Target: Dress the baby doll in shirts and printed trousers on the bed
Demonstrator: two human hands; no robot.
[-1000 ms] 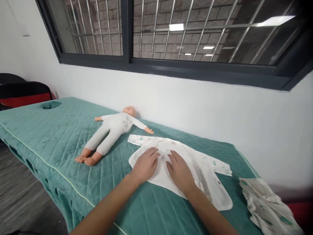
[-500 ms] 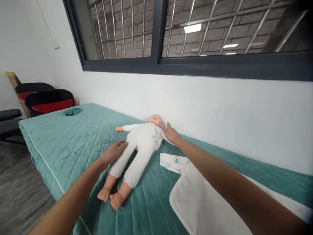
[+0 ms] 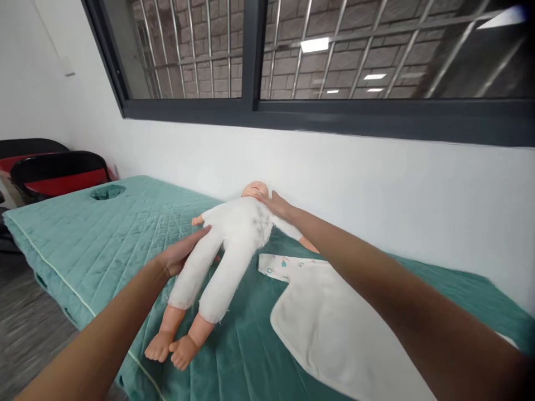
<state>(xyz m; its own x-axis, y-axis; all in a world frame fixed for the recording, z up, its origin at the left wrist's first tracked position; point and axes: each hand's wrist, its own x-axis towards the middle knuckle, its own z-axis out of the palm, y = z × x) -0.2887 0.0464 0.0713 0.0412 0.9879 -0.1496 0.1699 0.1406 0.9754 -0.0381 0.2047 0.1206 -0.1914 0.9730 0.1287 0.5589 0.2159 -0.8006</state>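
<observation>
A baby doll (image 3: pixel 242 223) with a white cloth body and bare plastic head, hands and feet lies on its back on the green quilted cover. My left hand (image 3: pixel 184 250) grips the top of its leg on the left; the thumb lies along the hip and fingertips show between the legs. At the neck and shoulder, my right hand (image 3: pixel 279 205) touches the doll with fingers stretched out and the thumb raised apart. Beneath my right forearm, a white baby garment (image 3: pixel 330 312) with a small-patterned sleeve is spread flat.
The quilted cover (image 3: pixel 137 234) drapes over a bed with a round hole (image 3: pixel 107 192) at its far left. A white wall (image 3: pixel 376 189) and a barred window (image 3: pixel 251 55) stand behind. Black-and-red chairs (image 3: pixel 62 172) are beyond the left end.
My left hand has slid under the doll's thigh and closed round it. My right hand has moved up against the neck. The doll's legs appear nearer, and the view has shifted right.
</observation>
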